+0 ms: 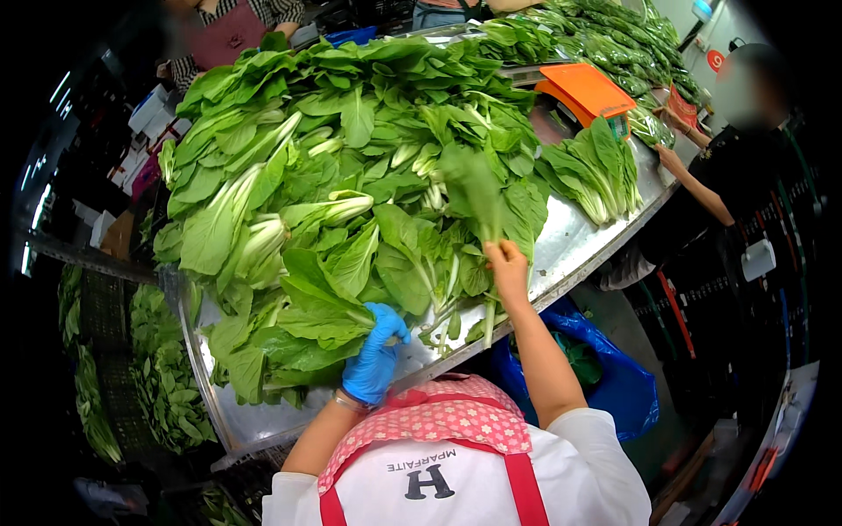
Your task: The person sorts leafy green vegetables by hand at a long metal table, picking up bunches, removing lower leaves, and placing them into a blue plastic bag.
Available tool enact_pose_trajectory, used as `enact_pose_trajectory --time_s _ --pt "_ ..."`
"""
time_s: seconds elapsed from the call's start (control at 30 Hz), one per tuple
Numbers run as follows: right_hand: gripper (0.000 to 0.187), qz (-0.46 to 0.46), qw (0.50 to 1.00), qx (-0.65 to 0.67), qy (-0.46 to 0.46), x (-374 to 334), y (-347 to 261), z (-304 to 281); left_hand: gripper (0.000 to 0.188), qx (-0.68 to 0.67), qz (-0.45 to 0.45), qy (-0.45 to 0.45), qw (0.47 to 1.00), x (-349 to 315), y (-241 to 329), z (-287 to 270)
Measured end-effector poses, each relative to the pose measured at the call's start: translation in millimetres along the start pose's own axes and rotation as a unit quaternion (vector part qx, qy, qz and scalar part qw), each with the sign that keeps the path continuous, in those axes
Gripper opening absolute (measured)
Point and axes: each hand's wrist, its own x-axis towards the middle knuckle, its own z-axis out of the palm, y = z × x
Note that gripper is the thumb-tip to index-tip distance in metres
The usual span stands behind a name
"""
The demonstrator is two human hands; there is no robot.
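Observation:
My left hand, in a blue glove, is closed around the stem end of a leafy green bunch near the table's front edge. Bare, my right hand pinches the stem of a leafy green, whose leaf is smeared by motion. Between the hands, loose leaves and stems lie at the near side of a big heap of leafy greens with pale stalks. A separate bunch of greens rests to the right on the metal table.
An orange-topped scale stands at the back right, with bagged greens beyond it. Below the table edge hangs a blue plastic bag. Crates of greens are at the left. A co-worker handles a bagged bunch; another person stands across.

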Motion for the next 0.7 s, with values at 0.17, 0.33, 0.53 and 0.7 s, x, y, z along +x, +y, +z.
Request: enact_pose_trajectory --time_s 0.17,0.33,0.53,0.7 --pt "0.038 0.134 0.948 0.266 -0.116 -22.4 -27.0 -18.2 0.022 0.100 -0.001 -0.033 0.994 -4.8 -2.6 -6.1" --pt "0.040 0.102 0.936 0.283 -0.185 -53.7 -54.1 -18.4 0.022 0.023 -0.035 -0.035 0.999 4.3 -3.9 -6.5" --pt "0.027 0.094 0.933 0.318 -0.141 -84.3 -66.9 -14.4 0.031 0.075 -0.118 -0.049 0.989 15.1 0.8 -18.4" --pt "0.042 0.116 0.831 0.458 -0.293 -97.4 -68.8 -9.3 0.054 0.039 -0.103 -0.102 0.989 8.8 8.3 -5.6"
